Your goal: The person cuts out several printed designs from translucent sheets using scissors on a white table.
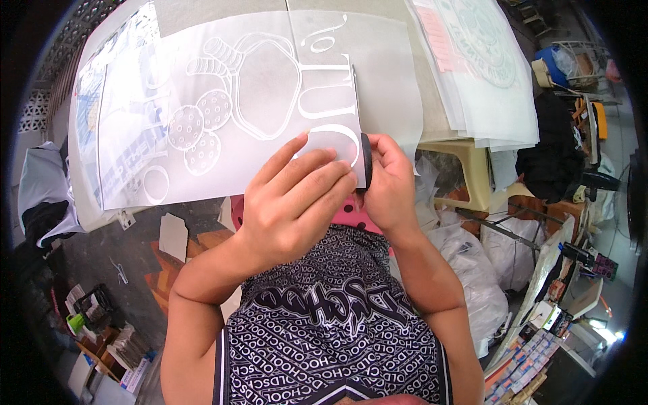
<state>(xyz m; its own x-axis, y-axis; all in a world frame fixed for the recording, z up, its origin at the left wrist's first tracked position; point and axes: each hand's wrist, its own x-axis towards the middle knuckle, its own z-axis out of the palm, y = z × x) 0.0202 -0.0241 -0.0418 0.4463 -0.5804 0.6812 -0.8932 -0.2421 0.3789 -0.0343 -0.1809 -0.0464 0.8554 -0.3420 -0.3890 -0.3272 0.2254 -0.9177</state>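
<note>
A wide translucent film sheet (pixel 263 74) with white outlined artwork lies on the pale table and reaches over its near edge. Its print has a racket-like shape, balls with holes and big letters. My left hand (pixel 290 202) rests on the sheet's near right corner with its fingers stretched out; its thumb is hidden. In my right hand (pixel 388 185) is a pair of scissors with a black handle (pixel 366 162), the fingers wrapped round it. A thin dark blade (pixel 356 94) runs along the sheet's cut edge beside the letters.
More printed film sheets (pixel 479 74) are stacked at the table's right end. Below them stands a cream plastic stool (pixel 472 175). Clear plastic bags (pixel 466 270) fill the floor to my right, and a cardboard piece (pixel 173 236) lies on the floor at left.
</note>
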